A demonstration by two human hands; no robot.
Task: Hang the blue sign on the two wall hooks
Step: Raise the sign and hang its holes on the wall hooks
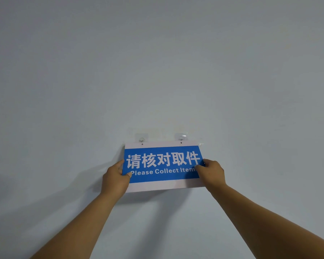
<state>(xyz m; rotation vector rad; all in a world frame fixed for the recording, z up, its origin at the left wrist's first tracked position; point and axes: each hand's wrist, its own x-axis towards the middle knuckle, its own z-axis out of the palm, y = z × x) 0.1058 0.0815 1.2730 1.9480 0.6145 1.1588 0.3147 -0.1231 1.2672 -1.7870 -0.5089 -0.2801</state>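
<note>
**Sign held just under its two hooks**

One blue sign point(163, 165) is gripped between two hands against a pale wall point(157, 62). The left hand point(116, 176) is clamped on the sign's left end, thumb over the front face near the lower corner, fingers behind. The right hand point(211, 173) pinches the right end the same way, thumb across the end of the English line. Each hand sits roughly at mid-height of its own edge, so neither is clearly nearer the target than the other.

The sign's long axis runs from hand to hand, close to level, with the right side perhaps slightly lower. Its white top strip lies above both hands and carries two small holes, a left hole point(142, 144) and a right hole point(181, 142).

Directly above those holes, further up from the hands, sit two clear adhesive hooks: the left hook point(141, 138) and the right hook point(181, 137). Each hook stands just over its hole, nearly touching the top edge. Whether either hook tip has already entered a hole I cannot tell; the parts are too small and transparent.

My judgement is that the coming move turns on this vertical gap: both ends need a short, even lift and a press towards the wall so both holes catch together.
</note>
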